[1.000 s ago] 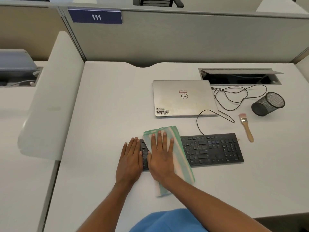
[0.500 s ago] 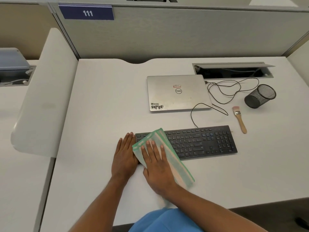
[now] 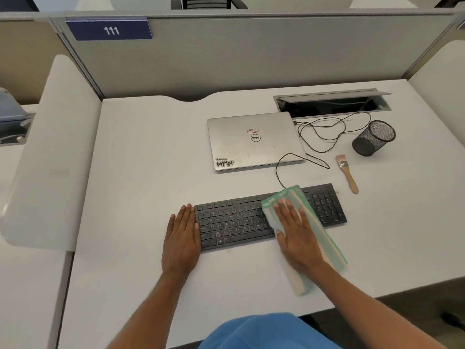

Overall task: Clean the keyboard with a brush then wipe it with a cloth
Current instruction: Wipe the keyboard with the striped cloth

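Pressing down on a folded green-and-white cloth [image 3: 327, 243], the person's right hand [image 3: 297, 230] lies flat, its fingers [image 3: 286, 210] straight and close together, gripping nothing. The cloth lies slantwise across the black keyboard [image 3: 239, 220], covering the stretch between the letter keys and the number pad. Its far end reaches the keyboard's back edge just past the fingertips, and its near end trails off the keyboard onto the white desk [image 3: 151, 172] under the wrist. The left hand [image 3: 181, 238] rests palm down on the desk at the keyboard's left end, fingers straight and relaxed, the thumb side touching the keyboard's edge. A small wooden-handled brush [image 3: 348, 175] lies on the desk just beyond the keyboard's far right corner, bristles pointing away from the person, apart from both hands. Behind the keyboard sits a closed silver laptop [image 3: 254, 142] with stickers on its lid. To its right a thin black cable [image 3: 314, 137] loops loosely, and a black mesh pen cup [image 3: 373, 138] lies tipped on its side. A grey partition [image 3: 251, 59] bearing a sign [image 3: 110, 30] marked 111 stands behind the desk.
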`<move>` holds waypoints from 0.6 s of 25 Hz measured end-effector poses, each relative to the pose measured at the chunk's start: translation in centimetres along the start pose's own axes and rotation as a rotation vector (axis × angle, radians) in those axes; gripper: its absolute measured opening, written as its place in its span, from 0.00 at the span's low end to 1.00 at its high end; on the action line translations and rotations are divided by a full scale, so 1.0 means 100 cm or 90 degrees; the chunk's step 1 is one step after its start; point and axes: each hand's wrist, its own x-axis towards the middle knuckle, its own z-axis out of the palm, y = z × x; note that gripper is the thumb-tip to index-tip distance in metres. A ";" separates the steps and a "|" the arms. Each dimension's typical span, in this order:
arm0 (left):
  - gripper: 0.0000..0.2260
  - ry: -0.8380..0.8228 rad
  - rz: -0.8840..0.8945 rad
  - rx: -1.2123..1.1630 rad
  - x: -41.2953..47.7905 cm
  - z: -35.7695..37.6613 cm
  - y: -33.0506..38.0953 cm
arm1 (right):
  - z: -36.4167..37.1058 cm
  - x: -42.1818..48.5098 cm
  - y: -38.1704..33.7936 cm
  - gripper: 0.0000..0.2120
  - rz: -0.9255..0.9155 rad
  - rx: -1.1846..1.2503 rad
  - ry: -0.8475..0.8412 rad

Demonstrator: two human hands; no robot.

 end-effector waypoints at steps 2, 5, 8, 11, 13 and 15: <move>0.25 0.002 0.004 0.003 0.000 0.000 0.000 | -0.006 0.000 0.029 0.33 0.049 0.019 0.014; 0.24 0.002 0.007 0.004 0.000 0.001 -0.001 | -0.010 0.003 0.060 0.32 0.085 0.016 0.026; 0.24 0.003 0.008 0.003 0.001 0.001 0.000 | -0.012 0.015 0.079 0.32 0.150 0.046 0.047; 0.24 0.009 0.023 0.010 0.002 0.001 0.000 | -0.009 0.030 0.078 0.32 0.239 0.072 0.061; 0.24 0.012 0.023 0.011 0.004 0.000 -0.002 | -0.004 0.040 0.058 0.33 0.282 0.066 0.064; 0.24 0.013 0.023 0.010 0.005 0.000 -0.001 | 0.002 0.046 0.026 0.33 0.277 0.052 0.066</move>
